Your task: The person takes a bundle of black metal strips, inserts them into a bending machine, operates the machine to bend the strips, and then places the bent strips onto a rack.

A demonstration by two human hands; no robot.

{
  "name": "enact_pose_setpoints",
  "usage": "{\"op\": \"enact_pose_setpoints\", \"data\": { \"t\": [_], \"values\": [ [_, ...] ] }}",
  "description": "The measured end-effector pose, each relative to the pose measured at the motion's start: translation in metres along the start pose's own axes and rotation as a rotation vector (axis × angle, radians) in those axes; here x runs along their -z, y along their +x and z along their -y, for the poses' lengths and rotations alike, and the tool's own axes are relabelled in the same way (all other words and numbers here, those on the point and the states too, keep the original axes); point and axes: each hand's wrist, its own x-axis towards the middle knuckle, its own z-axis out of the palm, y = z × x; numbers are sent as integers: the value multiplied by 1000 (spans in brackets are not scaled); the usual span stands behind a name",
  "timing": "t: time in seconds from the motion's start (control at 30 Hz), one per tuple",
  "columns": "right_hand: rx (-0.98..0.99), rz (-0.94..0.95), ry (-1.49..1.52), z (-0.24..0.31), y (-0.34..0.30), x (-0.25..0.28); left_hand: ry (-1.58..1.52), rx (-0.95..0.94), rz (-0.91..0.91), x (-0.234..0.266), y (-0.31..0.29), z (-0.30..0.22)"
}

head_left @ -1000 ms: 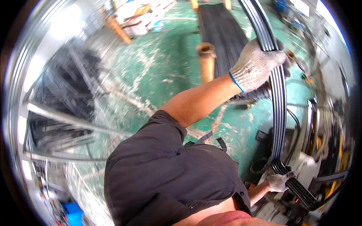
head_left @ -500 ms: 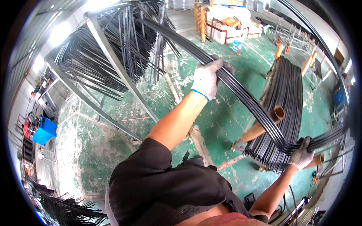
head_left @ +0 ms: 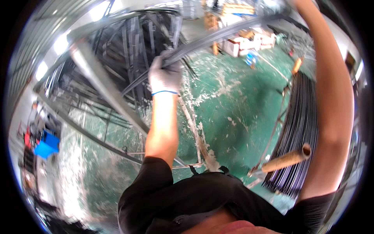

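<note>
My left hand (head_left: 165, 78), in a white knit glove with a blue cuff, is closed around a bundle of long black tubes (head_left: 222, 34). From there the bundle rises to the right and bends at a corner near the top right. My right hand (head_left: 306, 3) is raised at the upper right edge, close to that corner; it is blurred and cut off, its fingers hidden. Just left of my left hand stands a metal rack (head_left: 101, 80), hung with many bent black tubes (head_left: 134, 43).
At the right, a stack of black tubes (head_left: 298, 128) lies on a stand with a brown cylindrical post (head_left: 286, 160). White boxes (head_left: 243, 46) and a blue container (head_left: 250, 59) are at the back. A blue crate (head_left: 46, 145) sits far left on the green floor (head_left: 222, 128).
The bundle has been lifted off the stack side and swung up and left. My left hand moved left to the rack, and my right hand rose from the lower right to the top edge.
</note>
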Motion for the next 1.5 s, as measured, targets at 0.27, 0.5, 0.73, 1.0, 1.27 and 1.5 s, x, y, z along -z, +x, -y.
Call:
{"op": "enact_pose_setpoints", "data": {
  "t": [0.27,0.5,0.73,1.0,1.27,1.5],
  "values": [
    [277,-245,1217,177,-137,-89,105,209,-79,92,-47,18],
    [-260,294,737,7,-437,8,637,800,-296,180,-129,179],
    [-1495,599,-593,-165,-733,170,1180,769,171,92,-207,392],
    [-1809,1091,-774,-277,-816,144,1358,801,556,39,-339,582],
    [-1860,1155,-428,-329,-840,188,1566,745,690,42,-388,624],
    [-1548,1145,-479,-305,-842,185,1645,743,635,41,-388,633]
  ]
}}
